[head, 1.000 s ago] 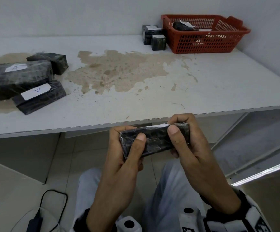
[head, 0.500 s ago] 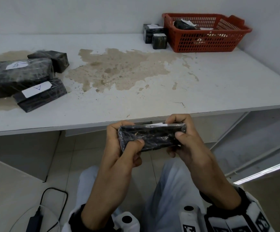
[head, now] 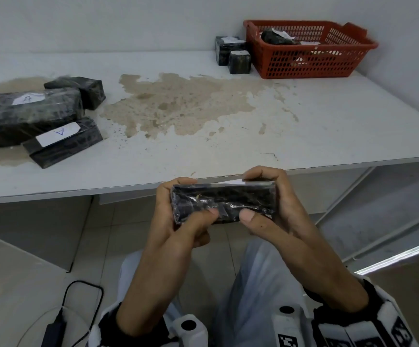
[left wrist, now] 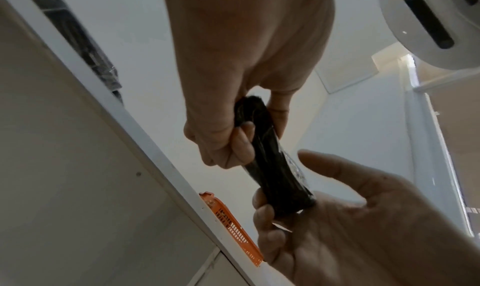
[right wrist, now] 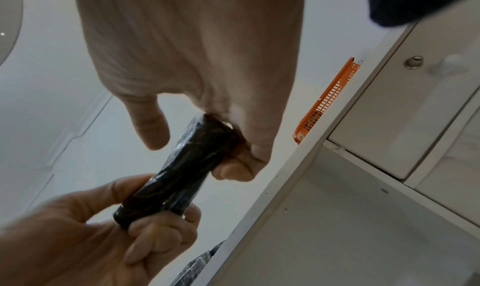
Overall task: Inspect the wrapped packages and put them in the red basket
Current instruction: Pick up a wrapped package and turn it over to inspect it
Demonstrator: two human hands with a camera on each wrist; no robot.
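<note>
I hold a black film-wrapped package [head: 223, 200] level in front of me, just below the table's front edge. My left hand [head: 170, 211] grips its left end and my right hand [head: 282, 204] grips its right end, with both thumbs pressed on the near face. A white label shows along its far top edge. The left wrist view has the package [left wrist: 275, 167] between both hands, as does the right wrist view [right wrist: 182, 177]. The red basket [head: 308, 68] stands at the table's back right with wrapped packages inside.
Three black wrapped packages [head: 28, 113] lie at the table's left, two with white labels. Two small ones [head: 238, 62] stand against the basket's left side. The white table [head: 328, 126] has a brown stain in the middle. A cable and adapter [head: 53, 331] lie on the floor.
The package has been turned over in my hands and levelled. Both thumbs have slid toward the middle of its near face. Nothing on the table moved.
</note>
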